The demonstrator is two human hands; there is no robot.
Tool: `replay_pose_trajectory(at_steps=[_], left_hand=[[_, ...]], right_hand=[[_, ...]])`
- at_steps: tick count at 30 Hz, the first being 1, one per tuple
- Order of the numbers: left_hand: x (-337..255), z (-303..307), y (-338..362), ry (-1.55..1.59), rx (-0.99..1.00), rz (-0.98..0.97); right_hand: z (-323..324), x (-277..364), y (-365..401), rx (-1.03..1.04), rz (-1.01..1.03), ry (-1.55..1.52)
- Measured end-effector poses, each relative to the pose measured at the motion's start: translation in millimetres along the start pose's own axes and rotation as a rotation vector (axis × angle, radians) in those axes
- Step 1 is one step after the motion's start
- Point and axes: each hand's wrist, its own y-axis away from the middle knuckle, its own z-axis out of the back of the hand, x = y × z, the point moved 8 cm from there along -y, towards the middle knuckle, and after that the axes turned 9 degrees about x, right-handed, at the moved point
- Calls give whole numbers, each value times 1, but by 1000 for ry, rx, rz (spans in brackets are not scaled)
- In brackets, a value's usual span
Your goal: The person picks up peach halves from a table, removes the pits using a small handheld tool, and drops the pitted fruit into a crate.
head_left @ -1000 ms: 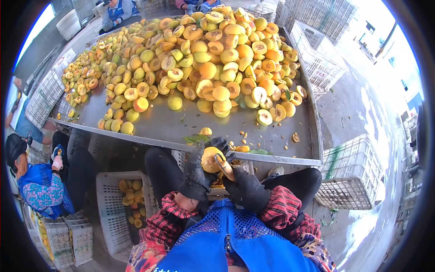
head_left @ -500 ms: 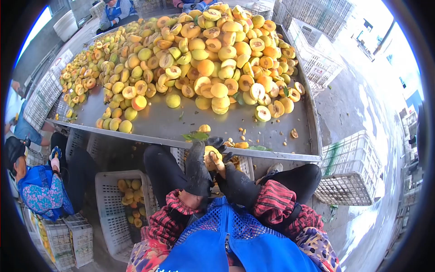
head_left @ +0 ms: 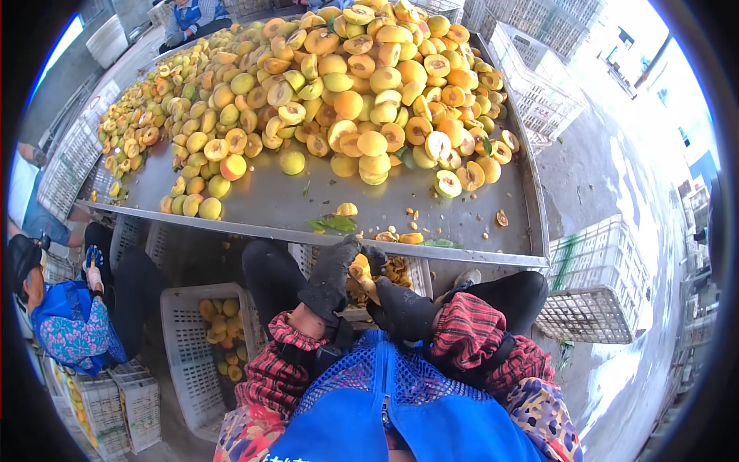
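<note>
Black-gloved left hand and right hand clasp round yellow peach (probably soft, slippery; grip flanks) below steel table's near edge.

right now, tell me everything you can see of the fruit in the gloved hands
The fruit is yellow-orange and rounded, like those heaped on the metal table above it. Only a small patch shows, so whole or cut cannot be told. It sits just below the table edge, over a white crate of pieces, between the dark-gloved left hand, whose grip wraps it, and the right hand, touching its right side.
</note>
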Motion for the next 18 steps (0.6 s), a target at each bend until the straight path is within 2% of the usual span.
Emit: replay_pose_trajectory(at_steps=[3,5,7,9,11,15,18], left_hand=[[43,-24,7,628,72,206],[40,-28,6,888,50,141],[31,-23,8,811,35,144],[18,-10,10,396,36,207],[13,-6,9,535,-47,210],[39,-19,10,541,-76,140],[-9,4,10,-28,-110,-100]], right_hand=[[0,-3,-1,19,-59,-3],[0,-4,-1,30,-5,-107],[-3,-3,-1,71,14,-175],[-5,-1,-1,133,-5,-204],[-5,-3,-4,131,-84,-127],[-4,-7,-3,74,-136,0],[-12,-10,-7,88,-119,-26]])
